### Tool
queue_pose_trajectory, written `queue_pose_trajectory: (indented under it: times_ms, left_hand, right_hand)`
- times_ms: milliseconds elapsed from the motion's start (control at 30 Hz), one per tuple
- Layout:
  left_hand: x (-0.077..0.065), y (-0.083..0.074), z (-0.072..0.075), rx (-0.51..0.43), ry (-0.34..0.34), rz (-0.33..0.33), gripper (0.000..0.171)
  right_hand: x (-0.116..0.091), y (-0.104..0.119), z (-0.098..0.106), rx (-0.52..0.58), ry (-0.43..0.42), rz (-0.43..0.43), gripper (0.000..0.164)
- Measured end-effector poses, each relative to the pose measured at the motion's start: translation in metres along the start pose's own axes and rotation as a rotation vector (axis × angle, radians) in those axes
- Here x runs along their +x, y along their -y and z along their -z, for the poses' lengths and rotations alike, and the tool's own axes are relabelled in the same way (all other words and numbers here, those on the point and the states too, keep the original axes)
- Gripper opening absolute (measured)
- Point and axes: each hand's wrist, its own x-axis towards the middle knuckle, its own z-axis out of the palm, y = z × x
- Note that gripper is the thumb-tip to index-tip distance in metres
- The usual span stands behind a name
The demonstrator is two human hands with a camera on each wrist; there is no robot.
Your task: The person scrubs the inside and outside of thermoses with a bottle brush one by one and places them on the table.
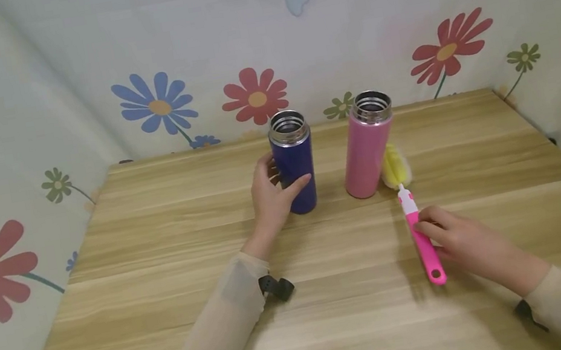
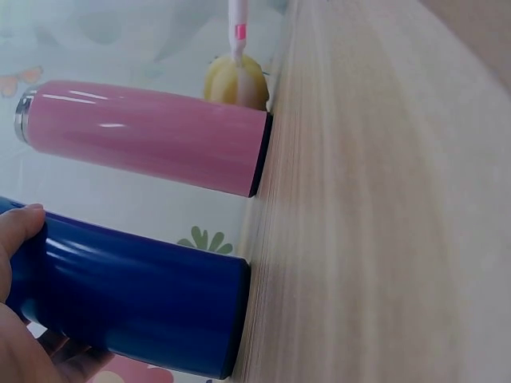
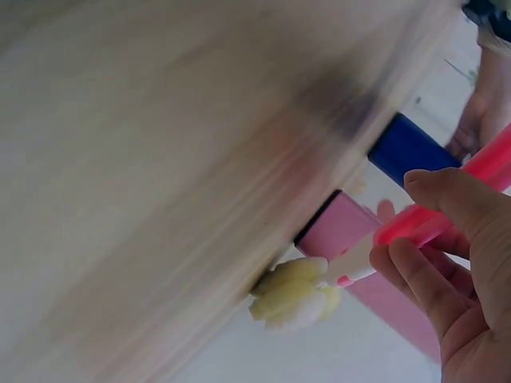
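Observation:
My left hand [image 1: 275,200] grips a dark blue bottle [image 1: 297,166] around its body, thumb across the front. The bottle stands upright on the table, its steel mouth uncovered. Just to its right is a pink bottle [image 1: 367,149], also lidless, which no hand touches. My right hand [image 1: 461,238] holds a bottle brush by its bright pink handle [image 1: 426,250], fingers and thumb about the grip. The yellow and white sponge head [image 1: 395,168] of the brush is beside the pink bottle's base, pointing away from me. In the right wrist view the sponge head [image 3: 291,295] is close to the tabletop.
The wood-grain table [image 1: 157,231] reaches back to a pale wall covering [image 1: 203,34] printed with flowers and a butterfly. A black strap [image 1: 276,287] sits on the left wrist, and another dark strap piece [image 1: 528,314] hangs under the right sleeve.

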Motion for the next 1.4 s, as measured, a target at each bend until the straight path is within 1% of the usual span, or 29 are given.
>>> queue_pose_trajectory:
  times_ms: [33,67,100,167,300,400,433,567,767,933,1200,1400]
  left_hand:
    - [0.000,0.000,0.000,0.001,-0.002,-0.002,0.077]
    - [0.000,-0.001,0.001,0.002,-0.003,-0.004,0.077]
    - [0.000,-0.001,0.001,0.003,-0.004,-0.005,0.077]
    - [0.000,-0.002,0.001,0.007,-0.002,-0.004,0.078]
    - [0.001,-0.003,0.002,0.016,0.003,-0.001,0.078]
    - [0.001,-0.003,0.001,0.015,0.003,-0.005,0.077]
    - [0.001,-0.003,0.001,0.014,0.002,-0.007,0.077]
    - [0.001,-0.004,0.001,0.016,0.006,-0.005,0.077]
    - [0.002,-0.005,0.002,0.027,0.011,0.005,0.078]
    - [0.003,-0.005,0.003,0.024,0.014,0.002,0.078]
    - [0.001,-0.004,0.002,0.025,0.026,0.019,0.080]
    - [0.000,-0.002,0.001,0.024,0.036,0.023,0.079]
  right_hand:
    - [0.001,-0.001,0.000,-0.006,0.016,0.010,0.026]
    - [0.001,-0.001,-0.001,-0.012,0.028,0.018,0.022]
    - [0.002,-0.002,-0.001,-0.016,0.037,0.026,0.028]
    - [0.002,-0.003,-0.003,-0.029,0.050,0.041,0.049]
    - [0.003,-0.004,-0.006,-0.055,0.054,0.078,0.044]
    - [0.002,-0.003,-0.007,-0.075,0.077,0.093,0.042]
    - [0.002,-0.003,-0.007,-0.082,0.087,0.096,0.044]
    - [0.000,-0.001,-0.006,-0.109,0.139,0.103,0.043]
    - [-0.001,0.003,-0.010,-0.169,0.174,0.122,0.043]
    - [-0.001,0.004,-0.012,-0.207,0.209,0.120,0.044]
    - [-0.002,0.007,-0.008,-0.181,0.234,0.076,0.044]
    - [-0.006,0.006,-0.008,-0.148,0.213,0.044,0.044]
